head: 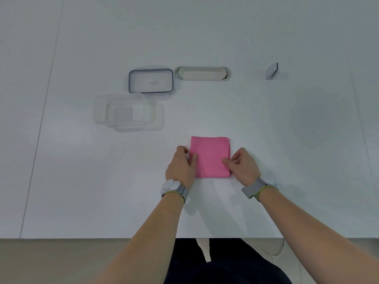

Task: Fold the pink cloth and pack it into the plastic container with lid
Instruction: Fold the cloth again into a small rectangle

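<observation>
The pink cloth (210,155) lies folded into a small rectangle on the white table (287,181), near its front edge. My left hand (181,166) grips the cloth's left edge, thumb on top. My right hand (242,166) pinches the right edge between thumb and fingers. A clear plastic container (123,110) stands open and empty to the far left of the cloth. Its clear lid (151,80), with a blue-grey seal rim, lies flat just behind the container.
A shallow white oblong tray (203,73) sits right of the lid at the back. A small grey-white block (271,71) stands far right at the back. Both wrists carry grey bands. The table's front edge runs just below my forearms.
</observation>
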Demonstrator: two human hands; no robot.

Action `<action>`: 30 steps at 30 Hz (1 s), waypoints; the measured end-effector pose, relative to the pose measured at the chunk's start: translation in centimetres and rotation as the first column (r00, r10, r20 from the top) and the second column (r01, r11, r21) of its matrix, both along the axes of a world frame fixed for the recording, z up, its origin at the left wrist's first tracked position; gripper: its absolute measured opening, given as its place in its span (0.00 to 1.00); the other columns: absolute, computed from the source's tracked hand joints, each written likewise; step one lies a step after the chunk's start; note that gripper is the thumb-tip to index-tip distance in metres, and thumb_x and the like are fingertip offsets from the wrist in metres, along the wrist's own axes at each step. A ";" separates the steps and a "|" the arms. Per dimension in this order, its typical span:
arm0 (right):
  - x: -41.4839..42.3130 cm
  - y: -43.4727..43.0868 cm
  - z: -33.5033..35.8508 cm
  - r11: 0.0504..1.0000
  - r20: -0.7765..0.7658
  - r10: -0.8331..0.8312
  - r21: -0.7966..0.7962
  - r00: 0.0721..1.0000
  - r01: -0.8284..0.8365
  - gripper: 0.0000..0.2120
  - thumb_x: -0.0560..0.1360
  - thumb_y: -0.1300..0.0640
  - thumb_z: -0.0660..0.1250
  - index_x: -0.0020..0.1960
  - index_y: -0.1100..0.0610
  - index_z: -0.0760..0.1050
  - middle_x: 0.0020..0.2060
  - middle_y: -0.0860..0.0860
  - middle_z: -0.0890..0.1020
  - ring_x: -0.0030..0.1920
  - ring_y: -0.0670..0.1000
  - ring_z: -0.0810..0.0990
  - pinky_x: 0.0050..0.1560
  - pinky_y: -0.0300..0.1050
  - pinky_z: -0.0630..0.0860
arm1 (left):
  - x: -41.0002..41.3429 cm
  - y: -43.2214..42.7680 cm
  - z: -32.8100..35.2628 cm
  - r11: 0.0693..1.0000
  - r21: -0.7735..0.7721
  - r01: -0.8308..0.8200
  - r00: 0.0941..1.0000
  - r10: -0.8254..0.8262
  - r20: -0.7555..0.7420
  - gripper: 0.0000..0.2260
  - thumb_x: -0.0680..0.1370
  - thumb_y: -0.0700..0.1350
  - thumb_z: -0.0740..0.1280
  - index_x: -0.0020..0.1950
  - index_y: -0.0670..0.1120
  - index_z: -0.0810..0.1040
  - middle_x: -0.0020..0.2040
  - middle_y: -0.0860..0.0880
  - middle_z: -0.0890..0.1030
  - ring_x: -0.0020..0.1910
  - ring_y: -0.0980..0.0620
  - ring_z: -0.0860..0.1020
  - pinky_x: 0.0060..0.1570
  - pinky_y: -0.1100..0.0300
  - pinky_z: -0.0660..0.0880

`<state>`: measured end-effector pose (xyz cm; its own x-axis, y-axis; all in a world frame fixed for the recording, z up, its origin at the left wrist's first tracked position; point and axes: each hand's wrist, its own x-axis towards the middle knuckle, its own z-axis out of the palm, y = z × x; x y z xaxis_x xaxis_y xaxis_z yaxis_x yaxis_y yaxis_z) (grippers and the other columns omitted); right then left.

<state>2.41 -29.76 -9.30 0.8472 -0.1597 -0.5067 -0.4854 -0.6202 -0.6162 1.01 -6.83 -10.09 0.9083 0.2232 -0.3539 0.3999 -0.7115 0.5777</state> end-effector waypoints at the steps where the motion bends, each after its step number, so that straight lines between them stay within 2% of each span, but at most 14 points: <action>1: -0.2 -0.2 0.2 0.993 0.054 0.054 -0.106 0.997 -0.048 0.16 0.76 0.41 0.72 0.46 0.48 0.67 0.33 0.45 0.77 0.31 0.49 0.77 0.31 0.45 0.70 | -0.2 0.1 0.3 0.999 0.023 0.033 0.997 -0.035 0.073 0.12 0.83 0.61 0.62 0.60 0.54 0.69 0.51 0.56 0.77 0.43 0.50 0.77 0.36 0.55 0.74; 3: -0.9 -0.4 0.4 0.933 0.195 0.243 -0.316 0.950 -0.173 0.11 0.78 0.40 0.66 0.49 0.43 0.66 0.39 0.40 0.72 0.37 0.47 0.73 0.31 0.40 0.66 | -0.7 0.1 0.8 0.969 0.161 0.186 0.942 -0.222 0.252 0.11 0.82 0.54 0.65 0.61 0.50 0.74 0.55 0.51 0.76 0.46 0.48 0.74 0.41 0.53 0.75; 4: -1.2 -0.4 0.4 0.890 0.256 0.362 -0.381 0.896 -0.250 0.08 0.80 0.42 0.65 0.51 0.43 0.67 0.42 0.39 0.71 0.41 0.46 0.72 0.34 0.39 0.68 | -0.9 0.1 0.8 0.927 0.237 0.292 0.882 -0.356 0.307 0.10 0.81 0.50 0.67 0.60 0.49 0.76 0.55 0.50 0.77 0.47 0.46 0.74 0.43 0.51 0.74; 6: -1.8 0.1 -0.1 0.788 0.325 0.582 -0.454 0.746 -0.416 0.05 0.81 0.47 0.64 0.55 0.46 0.71 0.48 0.43 0.73 0.46 0.49 0.71 0.44 0.45 0.74 | -1.3 0.2 0.7 0.828 0.304 0.471 0.766 -0.555 0.326 0.10 0.79 0.43 0.69 0.60 0.49 0.79 0.55 0.49 0.79 0.50 0.44 0.75 0.47 0.50 0.74; 8: -2.1 1.0 -0.7 0.726 0.326 0.675 -0.456 0.662 -0.515 0.06 0.82 0.49 0.62 0.57 0.48 0.73 0.51 0.47 0.75 0.48 0.52 0.72 0.49 0.50 0.76 | -1.6 0.4 0.4 0.773 0.304 0.556 0.724 -0.631 0.279 0.13 0.78 0.40 0.70 0.62 0.50 0.80 0.58 0.49 0.80 0.55 0.42 0.77 0.52 0.49 0.75; 11: -2.5 1.8 -1.4 0.725 0.267 0.669 -0.440 0.694 -0.530 0.06 0.83 0.50 0.62 0.58 0.48 0.73 0.53 0.47 0.76 0.50 0.52 0.73 0.51 0.51 0.77 | -2.0 1.3 -0.3 0.767 0.286 0.574 0.748 -0.633 0.198 0.19 0.79 0.39 0.67 0.69 0.52 0.78 0.65 0.49 0.78 0.64 0.43 0.75 0.62 0.48 0.74; 14: -3.0 0.9 -2.0 0.751 0.237 0.626 -0.441 0.743 -0.492 0.08 0.83 0.48 0.63 0.62 0.44 0.72 0.57 0.43 0.75 0.54 0.50 0.73 0.55 0.47 0.74 | -2.6 2.7 -1.2 0.778 0.280 0.562 0.762 -0.619 0.189 0.22 0.80 0.39 0.65 0.73 0.53 0.75 0.70 0.49 0.76 0.69 0.45 0.74 0.68 0.48 0.71; 18: -2.8 -0.2 -1.7 0.704 0.217 0.677 -0.471 0.704 -0.532 0.11 0.82 0.44 0.62 0.64 0.41 0.70 0.60 0.39 0.74 0.60 0.50 0.73 0.58 0.46 0.71 | -3.1 4.1 -1.7 0.786 0.265 0.558 0.761 -0.612 0.213 0.22 0.83 0.40 0.68 0.77 0.53 0.73 0.74 0.52 0.75 0.72 0.49 0.73 0.73 0.52 0.66; 20: -2.9 -0.5 -1.4 0.675 0.188 0.707 -0.465 0.682 -0.572 0.19 0.78 0.35 0.64 0.66 0.41 0.70 0.61 0.40 0.74 0.62 0.49 0.72 0.61 0.47 0.71 | -3.0 4.0 -1.5 0.787 0.250 0.564 0.761 -0.613 0.212 0.20 0.84 0.43 0.66 0.76 0.53 0.73 0.74 0.53 0.75 0.72 0.50 0.74 0.73 0.53 0.64; 22: -3.2 -0.8 -1.1 0.646 0.173 0.734 -0.478 0.657 -0.595 0.25 0.74 0.32 0.65 0.66 0.41 0.71 0.63 0.41 0.73 0.63 0.48 0.71 0.64 0.48 0.71 | -2.9 3.9 -1.0 0.787 0.243 0.567 0.760 -0.614 0.213 0.19 0.84 0.48 0.64 0.75 0.53 0.74 0.73 0.53 0.75 0.71 0.50 0.75 0.74 0.52 0.64; 24: -3.1 -1.0 -0.9 0.646 0.198 0.736 -0.490 0.647 -0.585 0.21 0.74 0.35 0.67 0.64 0.42 0.73 0.61 0.42 0.75 0.63 0.49 0.73 0.64 0.48 0.70 | -2.9 3.6 -0.5 0.779 0.241 0.579 0.758 -0.623 0.192 0.22 0.81 0.53 0.65 0.75 0.52 0.74 0.73 0.53 0.75 0.71 0.50 0.75 0.76 0.50 0.64; 26: -2.8 -1.0 -0.5 0.661 0.241 0.726 -0.500 0.644 -0.559 0.12 0.76 0.42 0.68 0.57 0.43 0.77 0.56 0.42 0.79 0.60 0.50 0.77 0.62 0.47 0.70 | -3.1 3.4 -0.1 0.765 0.254 0.592 0.755 -0.637 0.155 0.27 0.77 0.58 0.67 0.75 0.52 0.73 0.73 0.54 0.74 0.72 0.50 0.74 0.78 0.47 0.63; 28: -2.3 -0.7 0.1 0.697 0.251 0.694 -0.468 0.674 -0.543 0.05 0.75 0.47 0.69 0.50 0.45 0.79 0.51 0.40 0.82 0.56 0.50 0.80 0.59 0.46 0.72 | -3.3 3.1 0.2 0.768 0.267 0.582 0.768 -0.627 0.131 0.28 0.75 0.61 0.67 0.74 0.53 0.73 0.72 0.55 0.75 0.73 0.51 0.73 0.78 0.45 0.62; 30: -1.9 -0.4 0.7 0.740 0.240 0.648 -0.423 0.723 -0.523 0.02 0.75 0.48 0.70 0.45 0.46 0.80 0.47 0.40 0.83 0.53 0.49 0.81 0.56 0.45 0.72 | -3.1 2.7 0.5 0.784 0.285 0.552 0.790 -0.601 0.124 0.26 0.75 0.61 0.67 0.71 0.54 0.75 0.68 0.56 0.77 0.70 0.50 0.73 0.75 0.45 0.63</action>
<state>0.55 -30.16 -8.57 0.9246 0.3397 -0.1724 0.2518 -0.8845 -0.3927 -2.13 -4.15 -9.56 0.9352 -0.3157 -0.1602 -0.2320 -0.8884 0.3961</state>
